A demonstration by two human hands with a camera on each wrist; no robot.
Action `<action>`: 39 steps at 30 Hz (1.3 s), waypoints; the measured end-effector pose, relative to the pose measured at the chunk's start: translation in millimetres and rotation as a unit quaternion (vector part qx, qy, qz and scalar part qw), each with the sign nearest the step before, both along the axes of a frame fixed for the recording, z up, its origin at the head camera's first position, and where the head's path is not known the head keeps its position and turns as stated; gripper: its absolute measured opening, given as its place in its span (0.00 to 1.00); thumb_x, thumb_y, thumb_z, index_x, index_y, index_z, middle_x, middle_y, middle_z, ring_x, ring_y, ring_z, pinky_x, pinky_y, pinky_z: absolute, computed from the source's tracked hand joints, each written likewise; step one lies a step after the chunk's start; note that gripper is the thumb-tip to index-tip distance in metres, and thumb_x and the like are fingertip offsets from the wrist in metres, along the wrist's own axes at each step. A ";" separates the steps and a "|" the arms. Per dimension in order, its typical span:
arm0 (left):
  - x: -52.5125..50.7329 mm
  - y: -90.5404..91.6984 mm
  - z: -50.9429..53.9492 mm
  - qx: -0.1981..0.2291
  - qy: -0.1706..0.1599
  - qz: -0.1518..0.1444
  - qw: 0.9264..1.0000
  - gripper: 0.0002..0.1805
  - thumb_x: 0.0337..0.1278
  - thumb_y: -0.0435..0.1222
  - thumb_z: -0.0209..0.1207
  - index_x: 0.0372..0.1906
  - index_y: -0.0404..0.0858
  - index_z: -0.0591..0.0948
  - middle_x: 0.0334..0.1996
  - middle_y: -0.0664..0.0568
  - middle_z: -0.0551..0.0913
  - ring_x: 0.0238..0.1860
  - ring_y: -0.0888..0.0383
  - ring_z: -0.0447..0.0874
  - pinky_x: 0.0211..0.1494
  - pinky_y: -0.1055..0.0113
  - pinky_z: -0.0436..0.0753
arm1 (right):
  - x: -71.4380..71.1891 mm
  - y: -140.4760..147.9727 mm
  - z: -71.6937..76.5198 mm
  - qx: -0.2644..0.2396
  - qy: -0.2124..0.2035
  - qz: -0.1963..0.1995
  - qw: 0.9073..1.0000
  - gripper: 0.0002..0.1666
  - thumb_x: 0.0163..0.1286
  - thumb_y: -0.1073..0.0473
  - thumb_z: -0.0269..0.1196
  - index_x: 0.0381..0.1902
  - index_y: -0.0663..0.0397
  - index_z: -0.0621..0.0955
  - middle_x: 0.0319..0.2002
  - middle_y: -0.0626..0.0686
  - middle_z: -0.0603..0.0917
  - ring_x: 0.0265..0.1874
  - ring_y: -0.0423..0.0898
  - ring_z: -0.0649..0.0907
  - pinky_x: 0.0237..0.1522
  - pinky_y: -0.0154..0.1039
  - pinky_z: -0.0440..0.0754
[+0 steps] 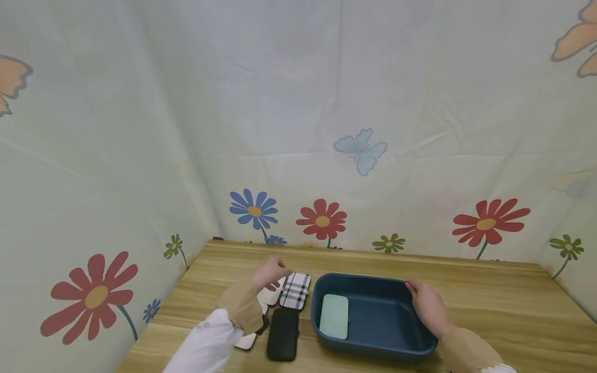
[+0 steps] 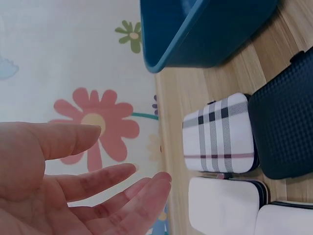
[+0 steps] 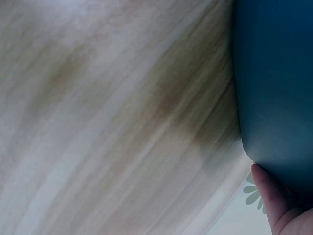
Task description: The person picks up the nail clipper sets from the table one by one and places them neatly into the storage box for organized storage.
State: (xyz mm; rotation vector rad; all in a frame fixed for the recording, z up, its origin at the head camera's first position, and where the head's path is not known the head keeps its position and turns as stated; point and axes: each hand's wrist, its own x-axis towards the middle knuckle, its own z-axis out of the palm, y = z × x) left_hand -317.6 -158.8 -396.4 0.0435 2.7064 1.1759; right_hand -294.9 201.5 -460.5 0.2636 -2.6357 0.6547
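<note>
My left hand (image 1: 270, 273) hovers above the small flat cases, holding nothing, its fingers apart and loosely bent in the left wrist view. Just beyond its fingertips lies a plaid case (image 1: 295, 291), white with black and grey stripes. Beside that, partly under the hand, is a white case (image 2: 222, 200). A black textured case (image 1: 283, 334) lies nearer to me. My right hand (image 1: 429, 305) grips the right rim of a dark blue plastic basin (image 1: 373, 352). Inside the basin, at its left end, rests a mint-green case (image 1: 334, 316).
More white cases (image 2: 286, 220) lie under my left forearm, partly hidden. Everything stands on a wood-grain table (image 1: 503, 300). A pale curtain (image 1: 289, 103) with printed flowers and butterflies hangs behind and to the left of it.
</note>
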 end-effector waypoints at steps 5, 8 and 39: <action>14.0 -1.7 16.6 0.000 0.003 0.021 1.000 0.16 0.51 0.38 0.56 0.39 0.27 0.76 0.38 0.38 0.78 0.28 0.47 0.81 0.25 0.63 0.80 | -1.2 1.1 -1.2 0.001 0.010 -0.002 1.000 0.08 0.62 0.67 0.53 0.29 0.65 0.79 0.22 0.59 0.81 0.23 0.54 0.80 0.27 0.49 0.74; 15.1 -5.1 17.2 -0.004 0.008 0.029 1.000 0.16 0.52 0.38 0.55 0.38 0.27 0.76 0.37 0.38 0.78 0.28 0.46 0.81 0.25 0.64 0.80 | -0.7 1.4 -0.7 0.002 0.017 -0.002 1.000 0.08 0.62 0.68 0.53 0.28 0.66 0.79 0.22 0.60 0.81 0.23 0.54 0.80 0.26 0.49 0.74; 7.1 -30.7 -25.9 0.084 0.111 0.195 0.971 0.08 0.40 0.25 0.53 0.31 0.27 0.75 0.20 0.44 0.76 0.19 0.59 0.73 0.18 0.73 0.74 | -0.9 1.5 -2.4 -0.004 0.015 0.002 1.000 0.08 0.61 0.68 0.54 0.31 0.68 0.80 0.26 0.62 0.82 0.26 0.56 0.81 0.29 0.50 0.76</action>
